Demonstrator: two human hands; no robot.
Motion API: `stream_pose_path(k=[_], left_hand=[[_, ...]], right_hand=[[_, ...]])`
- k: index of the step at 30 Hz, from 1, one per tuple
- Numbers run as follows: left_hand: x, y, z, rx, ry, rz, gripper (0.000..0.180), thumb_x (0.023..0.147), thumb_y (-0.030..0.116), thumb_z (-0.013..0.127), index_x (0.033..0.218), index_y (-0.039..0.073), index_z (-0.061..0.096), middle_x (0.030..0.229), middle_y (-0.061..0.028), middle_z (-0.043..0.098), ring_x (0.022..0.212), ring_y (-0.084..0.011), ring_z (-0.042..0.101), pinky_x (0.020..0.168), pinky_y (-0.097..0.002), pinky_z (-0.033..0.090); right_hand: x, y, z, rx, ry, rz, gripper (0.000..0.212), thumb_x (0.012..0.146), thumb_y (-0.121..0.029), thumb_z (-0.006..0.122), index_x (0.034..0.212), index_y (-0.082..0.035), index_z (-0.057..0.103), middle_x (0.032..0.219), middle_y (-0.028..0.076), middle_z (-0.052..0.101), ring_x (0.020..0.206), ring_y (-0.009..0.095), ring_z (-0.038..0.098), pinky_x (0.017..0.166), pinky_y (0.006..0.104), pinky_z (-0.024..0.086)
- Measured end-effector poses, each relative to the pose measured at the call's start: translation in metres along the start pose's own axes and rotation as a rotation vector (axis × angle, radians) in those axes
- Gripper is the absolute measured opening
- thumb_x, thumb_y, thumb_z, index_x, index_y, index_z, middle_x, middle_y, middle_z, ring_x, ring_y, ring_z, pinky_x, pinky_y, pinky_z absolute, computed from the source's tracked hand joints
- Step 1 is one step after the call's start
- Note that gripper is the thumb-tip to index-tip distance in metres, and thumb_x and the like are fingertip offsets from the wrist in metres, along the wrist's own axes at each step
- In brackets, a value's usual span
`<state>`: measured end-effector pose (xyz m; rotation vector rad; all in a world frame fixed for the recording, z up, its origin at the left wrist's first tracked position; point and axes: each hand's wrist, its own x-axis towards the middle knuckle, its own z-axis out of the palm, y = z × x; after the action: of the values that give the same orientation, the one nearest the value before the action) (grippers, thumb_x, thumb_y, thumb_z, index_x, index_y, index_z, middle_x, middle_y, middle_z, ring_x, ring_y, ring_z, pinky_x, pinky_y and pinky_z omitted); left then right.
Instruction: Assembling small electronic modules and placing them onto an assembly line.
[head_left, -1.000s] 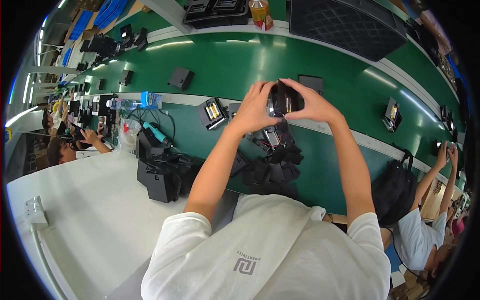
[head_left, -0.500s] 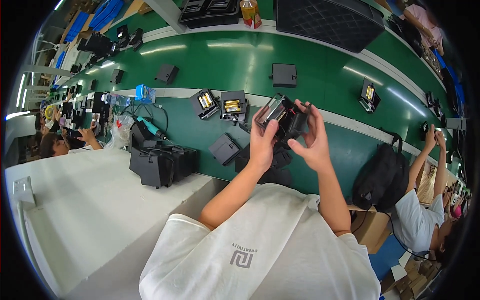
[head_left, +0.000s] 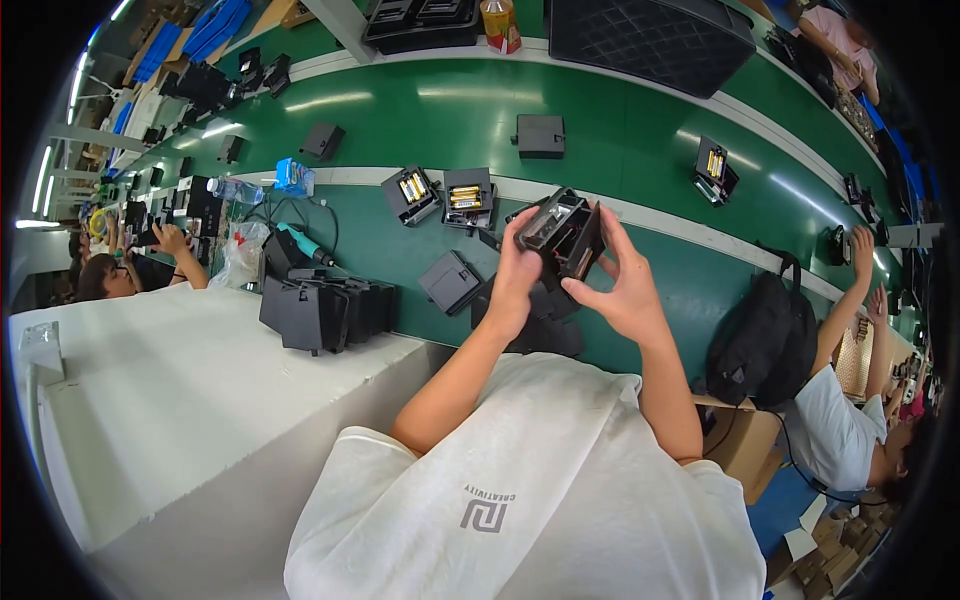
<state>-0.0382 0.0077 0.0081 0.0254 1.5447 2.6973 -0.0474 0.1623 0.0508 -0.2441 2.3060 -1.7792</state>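
A black plastic battery holder (head_left: 560, 232) is held up in front of me over the green belt (head_left: 450, 110). My left hand (head_left: 515, 275) grips its left side, thumb on the front edge. My right hand (head_left: 622, 285) holds its right side, fingers wrapped behind it. More black parts lie under my hands (head_left: 545, 330). A closed black box (head_left: 450, 282) sits just left of my left hand. Two open holders with yellow cells (head_left: 440, 195) rest on the white belt rail.
A stack of black cases (head_left: 325, 310) and a teal electric screwdriver (head_left: 305, 245) stand at left by the white table (head_left: 150, 400). A black backpack (head_left: 755, 335) hangs at right beside a seated person (head_left: 850, 420). Another person (head_left: 110, 275) works at far left.
The black holder and both my hands have come down and nearer to my chest, from raised high over the belt. The view has tilted with them.
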Motion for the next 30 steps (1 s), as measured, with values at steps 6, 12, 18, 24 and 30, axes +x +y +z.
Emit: stream_pose_path(k=[6, 12, 18, 24, 30], left_hand=[[-0.007, -0.002, -0.003, 0.173, 0.107, -0.085, 0.057, 0.086, 0.002, 0.062, 0.137, 0.003, 0.037, 0.125, -0.0145, 0.055, 0.111, -0.0207, 0.054, 0.095, -0.0313, 0.044], [-0.018, 0.004, -0.013, 0.195, 0.107, -0.215, 0.049, 0.088, 0.004, 0.062, 0.133, 0.002, 0.042, 0.121, -0.0137, 0.058, 0.107, -0.0192, 0.056, 0.093, -0.0287, 0.045], [-0.034, 0.003, -0.051, 0.086, 0.307, -0.288, 0.043, 0.091, 0.007, 0.059, 0.131, 0.002, 0.046, 0.118, -0.0125, 0.059, 0.100, -0.0171, 0.058, 0.090, -0.0280, 0.046], [-0.043, 0.004, -0.070, -0.126, 0.264, -0.354, 0.041, 0.093, 0.009, 0.057, 0.132, 0.002, 0.047, 0.116, -0.0113, 0.060, 0.097, -0.0156, 0.058, 0.085, -0.0276, 0.047], [-0.035, 0.001, -0.069, 0.028, 0.220, -0.336, 0.044, 0.093, 0.010, 0.057, 0.135, 0.003, 0.044, 0.118, -0.0115, 0.059, 0.097, -0.0157, 0.058, 0.083, -0.0269, 0.048]], right_hand=[[0.000, 0.014, 0.004, -0.067, -0.053, -0.044, 0.092, 0.067, -0.007, 0.080, 0.144, 0.001, 0.031, 0.142, 0.021, 0.044, 0.124, 0.031, 0.050, 0.104, 0.0407, 0.040], [0.006, 0.051, 0.015, 0.357, 0.086, 0.147, 0.064, 0.083, -0.012, 0.068, 0.140, -0.005, 0.040, 0.133, 0.018, 0.051, 0.114, 0.027, 0.055, 0.096, 0.0373, 0.043], [-0.043, 0.130, 0.028, -0.525, 0.057, -0.156, 0.042, 0.085, -0.019, 0.067, 0.123, -0.007, 0.055, 0.121, 0.010, 0.058, 0.095, 0.027, 0.059, 0.085, 0.0361, 0.047], [-0.037, 0.157, 0.037, -0.906, -0.020, -0.412, 0.036, 0.084, -0.015, 0.067, 0.118, -0.007, 0.058, 0.108, 0.006, 0.062, 0.087, 0.026, 0.059, 0.077, 0.0314, 0.047], [-0.041, 0.120, 0.005, -0.191, 0.044, 0.059, 0.028, 0.083, -0.005, 0.065, 0.111, -0.003, 0.063, 0.096, 0.004, 0.063, 0.075, 0.016, 0.057, 0.066, 0.0235, 0.044]])
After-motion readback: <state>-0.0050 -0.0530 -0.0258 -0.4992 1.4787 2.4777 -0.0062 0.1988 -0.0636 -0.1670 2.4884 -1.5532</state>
